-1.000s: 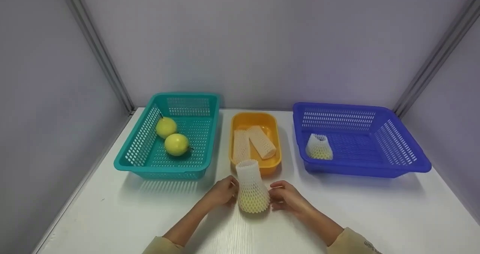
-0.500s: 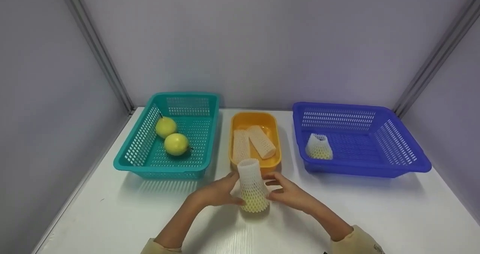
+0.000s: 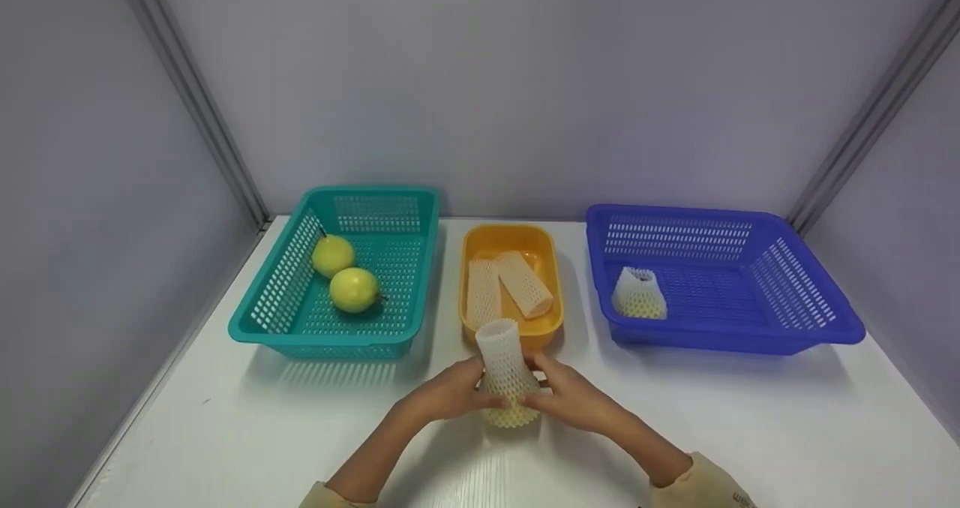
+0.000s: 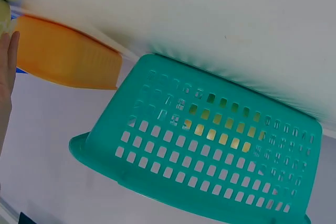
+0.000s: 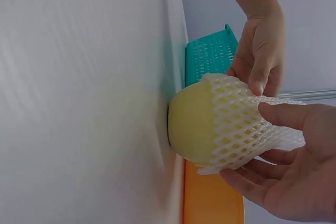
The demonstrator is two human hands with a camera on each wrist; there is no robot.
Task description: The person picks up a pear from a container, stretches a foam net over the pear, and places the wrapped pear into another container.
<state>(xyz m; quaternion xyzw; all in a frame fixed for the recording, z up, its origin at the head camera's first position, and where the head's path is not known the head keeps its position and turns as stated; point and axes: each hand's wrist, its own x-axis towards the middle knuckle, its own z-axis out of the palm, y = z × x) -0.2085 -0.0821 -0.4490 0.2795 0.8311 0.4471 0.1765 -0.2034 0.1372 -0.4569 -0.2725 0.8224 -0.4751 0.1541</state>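
Observation:
A yellow pear (image 5: 189,124) stands on the table, its upper part inside a white foam net sleeve (image 3: 501,347) whose open end points up. In the right wrist view the pear's base shows bare below the net's edge. From the left side my left hand (image 3: 450,392) grips the sleeved pear, thumb across its front. My right hand (image 3: 574,395) holds the other side, with thumb in front and fingers behind the net. Both thumbs lie close together on the mesh.
Behind the hands, an orange tub (image 3: 555,268) holds two foam sleeves (image 3: 525,287). A teal basket (image 3: 262,335) at left has two pears (image 3: 354,290) in it. The purple basket (image 3: 750,337) at right contains a sleeved pear (image 3: 639,294).
Both hands have closed in from the sides, and their thumbs have come round onto the front of the net. The sleeved pear stays at about the same spot.

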